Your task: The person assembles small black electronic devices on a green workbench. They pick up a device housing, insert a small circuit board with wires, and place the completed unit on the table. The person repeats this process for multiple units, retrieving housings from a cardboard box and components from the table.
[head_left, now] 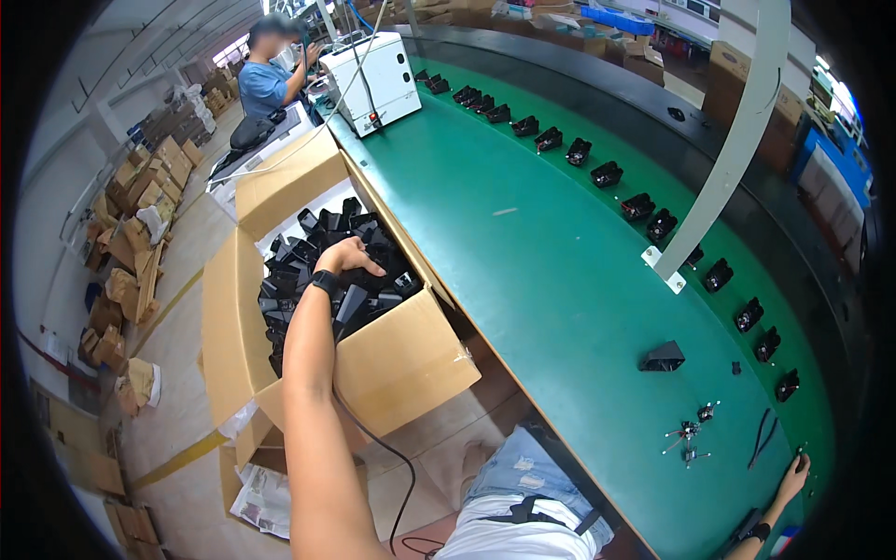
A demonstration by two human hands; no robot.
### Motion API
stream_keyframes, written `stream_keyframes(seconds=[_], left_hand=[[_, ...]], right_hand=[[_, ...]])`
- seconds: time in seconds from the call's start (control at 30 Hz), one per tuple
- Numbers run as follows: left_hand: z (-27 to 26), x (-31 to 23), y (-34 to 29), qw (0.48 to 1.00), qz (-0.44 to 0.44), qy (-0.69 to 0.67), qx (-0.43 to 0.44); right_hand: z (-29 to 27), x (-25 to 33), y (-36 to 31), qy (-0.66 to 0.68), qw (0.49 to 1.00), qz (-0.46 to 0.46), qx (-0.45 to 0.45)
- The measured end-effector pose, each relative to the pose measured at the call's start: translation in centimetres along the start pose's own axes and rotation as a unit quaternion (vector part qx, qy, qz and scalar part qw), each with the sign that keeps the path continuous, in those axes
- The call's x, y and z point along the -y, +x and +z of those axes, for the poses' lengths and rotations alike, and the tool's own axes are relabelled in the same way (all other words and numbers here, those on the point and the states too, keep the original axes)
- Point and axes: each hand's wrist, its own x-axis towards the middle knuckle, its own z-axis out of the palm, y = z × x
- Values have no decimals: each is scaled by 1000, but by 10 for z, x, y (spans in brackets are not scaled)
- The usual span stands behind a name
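Observation:
My left hand [347, 256] reaches into an open cardboard box [406, 350] full of black plastic housings [301, 254]. Its fingers are bent around one of the housings, their tips partly hidden. Far off at the lower right, my right hand [793, 478] is at the green bench, its fingers closed around a small dark piece too small to name. Tweezers or pliers with dark handles [763, 437] lie beside that hand. To their left are several small wired parts [689, 431]. Farther back, a single black housing [662, 357] rests on the bench.
Several black assemblies [607, 174] stand in a curved row along the far side of the green bench [485, 233]. A pale metal post [719, 159] rises from the bench. A white machine [373, 84] stands at the far end, near a person in blue [264, 84]. Cardboard piles [140, 224] line the left.

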Motion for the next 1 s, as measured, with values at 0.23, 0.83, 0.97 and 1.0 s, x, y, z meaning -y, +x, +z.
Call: stream_keyframes(seconds=[0.23, 0.83, 0.97, 1.0], left_hand=[[22, 23, -4, 975, 46, -214, -46], [-5, 34, -38, 950, 13, -300, -83], [-14, 22, -65, 890, 74, -449, -29], [-18, 18, -76, 879, 92, -466, -36]], right_hand=[[0, -5, -7, 34, 999, 9, -25], [11, -11, -6, 61, 998, 2, -23], [11, -19, -6, 93, 995, 1, -31], [14, -14, -8, 87, 996, 3, -26]])
